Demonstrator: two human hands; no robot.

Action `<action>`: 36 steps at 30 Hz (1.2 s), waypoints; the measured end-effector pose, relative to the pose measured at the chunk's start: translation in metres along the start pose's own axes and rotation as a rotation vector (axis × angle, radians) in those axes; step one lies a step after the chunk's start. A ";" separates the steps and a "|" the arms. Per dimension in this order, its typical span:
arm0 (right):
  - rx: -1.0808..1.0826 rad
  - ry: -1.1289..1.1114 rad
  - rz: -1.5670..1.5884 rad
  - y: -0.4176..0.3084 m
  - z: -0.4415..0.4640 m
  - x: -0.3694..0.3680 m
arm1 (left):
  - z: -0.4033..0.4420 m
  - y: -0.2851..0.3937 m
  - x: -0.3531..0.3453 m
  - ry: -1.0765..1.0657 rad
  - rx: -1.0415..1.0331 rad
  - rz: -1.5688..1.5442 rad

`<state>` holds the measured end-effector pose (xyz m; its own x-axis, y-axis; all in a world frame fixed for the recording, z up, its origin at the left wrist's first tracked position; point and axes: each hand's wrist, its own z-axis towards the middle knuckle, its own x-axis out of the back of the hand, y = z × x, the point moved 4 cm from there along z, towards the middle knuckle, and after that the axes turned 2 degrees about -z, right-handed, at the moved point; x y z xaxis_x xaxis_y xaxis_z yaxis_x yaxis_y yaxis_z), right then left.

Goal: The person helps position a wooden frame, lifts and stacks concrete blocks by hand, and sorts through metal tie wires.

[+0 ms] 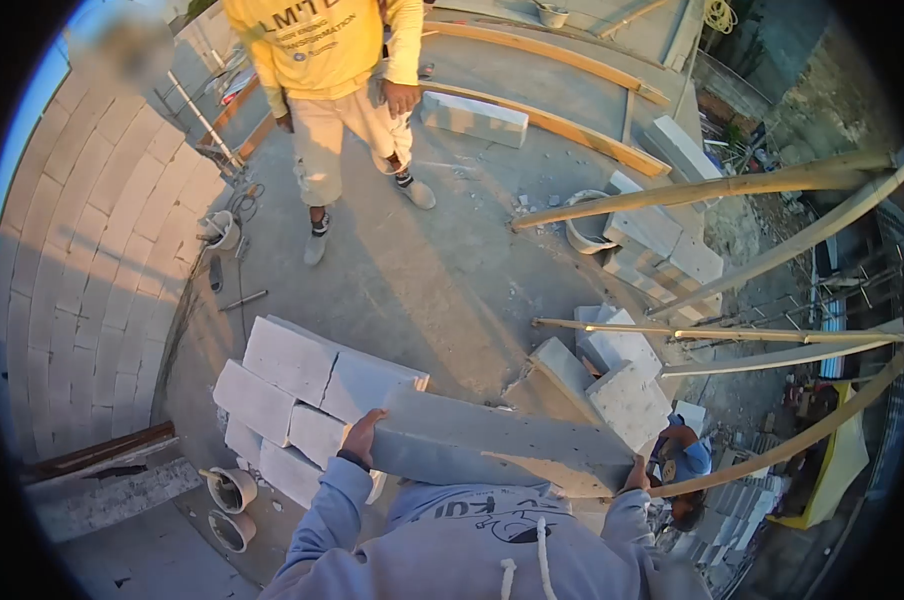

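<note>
A long grey block (502, 440) lies across in front of my body, held at both ends. My left hand (363, 438) grips its left end, with the thumb on top. At the right end my right hand (636, 474) is closed on the block, its fingers partly hidden. Just beyond the left end is a stack of pale blocks (290, 362). Several more blocks (622, 400) lean together beyond the right end.
A person in a yellow top (344, 50) stands ahead on the concrete floor (392, 270). A block wall (92, 240) rises at left. Wooden poles (712, 195) slant in from the right. Buckets (234, 490) sit at lower left. Another person (684, 455) is below at right.
</note>
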<state>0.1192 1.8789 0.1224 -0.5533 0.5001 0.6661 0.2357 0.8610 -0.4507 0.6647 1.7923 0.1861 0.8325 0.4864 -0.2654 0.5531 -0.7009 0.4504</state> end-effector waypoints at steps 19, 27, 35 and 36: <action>0.265 -0.016 0.021 -0.110 -0.097 -0.103 | 0.086 0.111 0.065 0.102 -0.171 0.127; 0.320 -0.192 0.012 -0.168 -0.055 -0.204 | 0.072 0.158 0.087 0.077 -0.156 -0.148; 0.391 -0.313 -0.112 -0.271 -0.093 -0.294 | 0.071 0.137 0.128 0.287 -0.679 0.154; 0.392 -0.368 -0.101 -0.282 -0.095 -0.308 | 0.075 0.137 0.126 0.312 -0.553 -0.025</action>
<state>0.2995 1.4910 0.1005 -0.8175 0.2905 0.4973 -0.1098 0.7690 -0.6297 0.8478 1.7184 0.1500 0.7246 0.6867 -0.0586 0.4045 -0.3549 0.8429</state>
